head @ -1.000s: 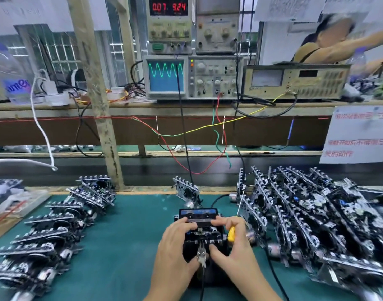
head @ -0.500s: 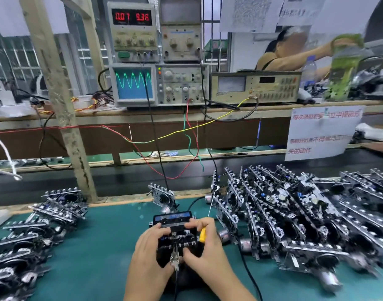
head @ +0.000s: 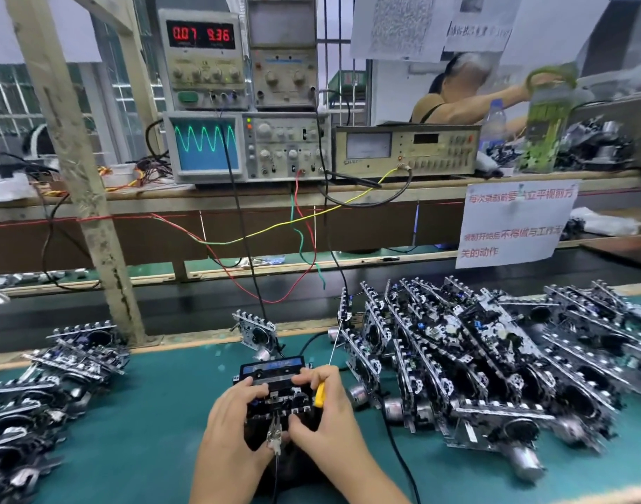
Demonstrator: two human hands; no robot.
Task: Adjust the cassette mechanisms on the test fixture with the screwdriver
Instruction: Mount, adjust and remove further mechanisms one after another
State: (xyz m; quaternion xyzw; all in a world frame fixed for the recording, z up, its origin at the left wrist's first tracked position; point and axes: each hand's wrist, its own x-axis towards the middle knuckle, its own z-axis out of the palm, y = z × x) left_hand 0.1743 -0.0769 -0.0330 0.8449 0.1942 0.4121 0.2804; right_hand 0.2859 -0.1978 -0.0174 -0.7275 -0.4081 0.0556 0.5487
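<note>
Both hands are gripping the mechanism (head: pixel 275 391) sitting on the fixture (head: pixel 271 369), just in front of the scope (head: pixel 206 145). The left hand (head: pixel 231 427) is curling round its left side; the right hand (head: pixel 322 412) is also pinching the screwdriver (head: pixel 319 393).

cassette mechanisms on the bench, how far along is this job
Done, apparently: a smaller pile lies left. In hand: one mechanism sits on the fixture, left hand steadying it, right hand holding the yellow screwdriver. Left, apparently: the large pile on the right.
</note>
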